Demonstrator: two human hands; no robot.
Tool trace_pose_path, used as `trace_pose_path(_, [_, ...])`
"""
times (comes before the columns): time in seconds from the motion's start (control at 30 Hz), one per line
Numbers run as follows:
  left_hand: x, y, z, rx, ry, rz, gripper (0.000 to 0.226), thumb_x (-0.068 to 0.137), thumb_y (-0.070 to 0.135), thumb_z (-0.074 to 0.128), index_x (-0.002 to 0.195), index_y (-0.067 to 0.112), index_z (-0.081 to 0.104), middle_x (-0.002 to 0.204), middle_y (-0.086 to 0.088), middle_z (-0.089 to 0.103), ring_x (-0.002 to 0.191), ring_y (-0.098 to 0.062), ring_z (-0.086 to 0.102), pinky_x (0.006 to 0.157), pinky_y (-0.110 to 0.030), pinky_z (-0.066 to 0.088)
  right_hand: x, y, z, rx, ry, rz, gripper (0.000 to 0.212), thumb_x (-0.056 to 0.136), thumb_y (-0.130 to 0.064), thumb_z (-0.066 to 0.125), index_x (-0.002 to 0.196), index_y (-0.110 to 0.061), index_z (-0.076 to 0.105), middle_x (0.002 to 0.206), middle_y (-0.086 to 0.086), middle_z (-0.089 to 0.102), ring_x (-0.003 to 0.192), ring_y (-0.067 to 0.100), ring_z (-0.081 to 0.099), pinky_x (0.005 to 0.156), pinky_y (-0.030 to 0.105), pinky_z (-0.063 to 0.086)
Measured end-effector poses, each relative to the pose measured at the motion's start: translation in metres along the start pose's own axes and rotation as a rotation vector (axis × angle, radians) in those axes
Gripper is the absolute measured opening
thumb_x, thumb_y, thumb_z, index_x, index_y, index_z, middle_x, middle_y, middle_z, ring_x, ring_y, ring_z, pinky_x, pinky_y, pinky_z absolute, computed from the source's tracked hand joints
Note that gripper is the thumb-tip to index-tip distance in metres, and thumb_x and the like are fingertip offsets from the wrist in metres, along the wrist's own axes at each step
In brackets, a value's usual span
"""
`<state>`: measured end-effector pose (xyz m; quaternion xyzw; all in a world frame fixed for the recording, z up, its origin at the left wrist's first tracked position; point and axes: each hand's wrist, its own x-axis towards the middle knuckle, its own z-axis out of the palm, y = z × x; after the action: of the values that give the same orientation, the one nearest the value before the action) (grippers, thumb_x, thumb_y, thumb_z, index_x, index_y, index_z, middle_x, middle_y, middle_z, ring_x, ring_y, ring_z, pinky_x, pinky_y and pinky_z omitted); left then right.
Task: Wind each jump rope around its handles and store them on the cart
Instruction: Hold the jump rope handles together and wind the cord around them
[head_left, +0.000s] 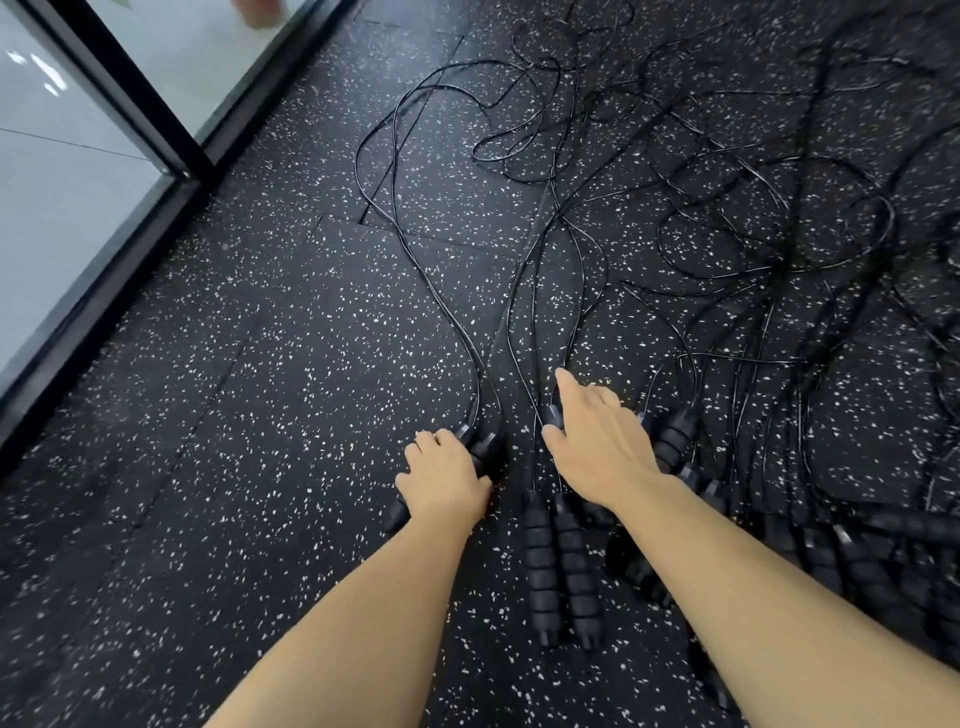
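A: Your left hand (444, 480) is curled round 2 black handles (480, 441), low on the speckled floor (234, 415).
B: Your right hand (597, 441) lies over another handle (552, 414), index finger straight. I cannot tell if you grip it.
A: The ropes (701, 208) lie tangled beyond.

Black rubber floor (249, 426) w/ white specks, laid in tiles w/ visible seams. Upper L: glass panels (62, 218) in black frames (124, 88); pale tiled floor beyond, bright reflections on glass.
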<state>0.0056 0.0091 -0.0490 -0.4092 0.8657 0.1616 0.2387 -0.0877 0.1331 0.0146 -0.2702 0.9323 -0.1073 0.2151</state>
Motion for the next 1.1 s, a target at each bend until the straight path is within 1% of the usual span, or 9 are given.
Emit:
trace_pose_path(0.13, [-0.008, -0.004, -0.016, -0.018, -0.094, -0.035, 0.069, 0.080, 0.043, 0.072, 0.132, 0.011, 0.040, 0.133, -0.007, 0.043, 0.129, -0.027, 0.040, 0.102, -0.045, 0.039, -0.005, 0.000, -0.010, -0.016, 0.005, -0.005, 0.057, 0.099, -0.029, 0.039, 0.149, -0.015, 0.016, 0.118, 0.005, 0.053, 0.115, 0.025, 0.042, 0.080, 0.035, 0.037])
trace_pose_path(0.27, [-0.030, -0.011, -0.040, -0.060, -0.090, -0.059, 0.052, 0.078, 0.033, 0.065, 0.121, 0.011, 0.045, 0.123, -0.005, 0.052, 0.119, -0.027, 0.050, 0.100, -0.045, 0.042, -0.023, 0.000, -0.038, -0.030, 0.018, 0.003, 0.055, 0.100, -0.029, 0.038, 0.149, -0.015, 0.017, 0.124, 0.005, 0.053, 0.117, 0.025, 0.043, 0.076, 0.035, 0.036])
trace_pose_path(0.4, [-0.064, -0.010, -0.078, -0.040, -0.060, -0.004, 0.046, 0.078, 0.029, 0.060, 0.117, 0.012, 0.043, 0.118, -0.005, 0.051, 0.116, -0.027, 0.050, 0.099, -0.045, 0.043, -0.054, -0.003, -0.076, -0.044, 0.058, 0.009, 0.057, 0.101, -0.032, 0.037, 0.151, -0.016, 0.014, 0.130, 0.004, 0.052, 0.123, 0.025, 0.041, 0.083, 0.037, 0.040])
trace_pose_path(0.63, [-0.137, -0.001, -0.153, -0.150, -0.089, 0.098, 0.044, 0.079, 0.033, 0.056, 0.113, 0.014, 0.037, 0.110, -0.004, 0.051, 0.108, -0.027, 0.056, 0.096, -0.046, 0.049, -0.127, -0.020, -0.143, 0.004, 0.119, 0.061, 0.058, 0.101, -0.035, 0.039, 0.151, -0.019, 0.014, 0.119, 0.009, 0.054, 0.107, 0.028, 0.050, 0.076, 0.037, 0.041])
trace_pose_path(0.73, [-0.172, 0.005, -0.182, -0.309, -0.137, 0.172, 0.042, 0.081, 0.028, 0.055, 0.115, 0.013, 0.037, 0.101, -0.003, 0.057, 0.093, -0.021, 0.062, 0.082, -0.040, 0.055, -0.162, -0.027, -0.168, 0.008, 0.132, 0.059, 0.056, 0.102, -0.034, 0.037, 0.150, -0.019, 0.014, 0.117, 0.006, 0.054, 0.106, 0.026, 0.049, 0.073, 0.035, 0.041])
trace_pose_path(0.87, [-0.219, 0.013, -0.221, -0.416, -0.171, 0.217, 0.044, 0.067, 0.014, 0.062, 0.107, 0.010, 0.044, 0.090, -0.003, 0.056, 0.076, -0.016, 0.053, 0.061, -0.030, 0.047, -0.200, -0.033, -0.191, 0.007, 0.148, 0.057, 0.054, 0.102, -0.035, 0.037, 0.149, -0.016, 0.019, 0.114, 0.004, 0.058, 0.114, 0.025, 0.044, 0.073, 0.037, 0.039])
trace_pose_path(0.97, [-0.252, 0.019, -0.245, -0.476, -0.135, 0.246, 0.065, 0.069, 0.042, 0.076, 0.112, 0.006, 0.045, 0.100, -0.005, 0.060, 0.084, -0.019, 0.056, 0.076, -0.037, 0.051, -0.227, -0.039, -0.210, 0.014, 0.158, 0.061, 0.050, 0.102, -0.036, 0.037, 0.145, -0.017, 0.022, 0.116, 0.006, 0.059, 0.116, 0.027, 0.045, 0.074, 0.038, 0.038])
trace_pose_path(1.03, [-0.275, 0.021, -0.260, -0.470, -0.074, 0.286, 0.081, 0.074, 0.071, 0.068, 0.123, 0.011, 0.044, 0.118, -0.007, 0.056, 0.097, -0.020, 0.052, 0.083, -0.031, 0.042, -0.244, -0.043, -0.221, 0.013, 0.167, 0.061, 0.048, 0.102, -0.037, 0.037, 0.143, -0.017, 0.025, 0.119, 0.007, 0.058, 0.117, 0.028, 0.046, 0.077, 0.039, 0.040])
trace_pose_path(1.1, [-0.296, 0.024, -0.276, -0.424, -0.017, 0.314, 0.097, 0.074, 0.081, 0.058, 0.135, 0.007, 0.044, 0.127, -0.008, 0.055, 0.102, -0.021, 0.051, 0.091, -0.030, 0.041, -0.260, -0.047, -0.231, 0.022, 0.179, 0.064, 0.044, 0.102, -0.037, 0.037, 0.140, -0.016, 0.029, 0.120, 0.009, 0.058, 0.116, 0.029, 0.047, 0.082, 0.040, 0.042])
